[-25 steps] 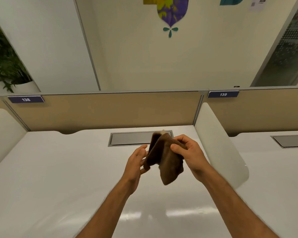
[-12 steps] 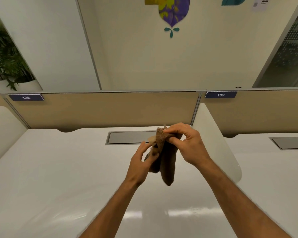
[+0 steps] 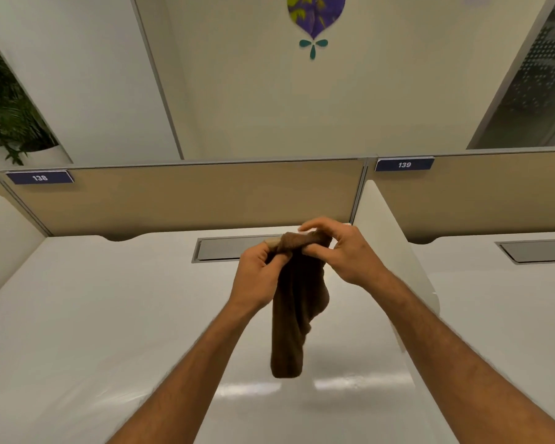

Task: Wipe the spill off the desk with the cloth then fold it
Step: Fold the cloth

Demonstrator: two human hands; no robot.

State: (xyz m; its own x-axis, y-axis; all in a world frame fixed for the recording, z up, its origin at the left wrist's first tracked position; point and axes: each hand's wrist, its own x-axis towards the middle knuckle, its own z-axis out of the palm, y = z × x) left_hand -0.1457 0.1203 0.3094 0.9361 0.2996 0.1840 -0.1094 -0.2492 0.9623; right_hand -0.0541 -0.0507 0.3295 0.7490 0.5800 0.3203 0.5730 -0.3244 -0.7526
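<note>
White desk [image 3: 93, 315], no spill visible. Brown cloth [image 3: 292, 315] aloft over desk's middle, toward back edge, hanging limp. Left hand [image 3: 257, 280] and right hand [image 3: 343, 251] pinched on top hem. Folding likely underway; next, probably matching corners evenly.

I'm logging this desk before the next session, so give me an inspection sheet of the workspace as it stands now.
Surface: white desk, glossy, no spill visible.
Job's things: brown cloth, held in the air above the desk, hanging down bunched, not folded flat.
Clutter: nothing seen.
Grippers: left hand and right hand both pinch the cloth's top edge.
Cables: nothing seen; grey cable hatch in the desk is shut.
Surroundings: tan partition with tags 138 and 139, white side divider, plant at far left, purple wall decal.
</note>
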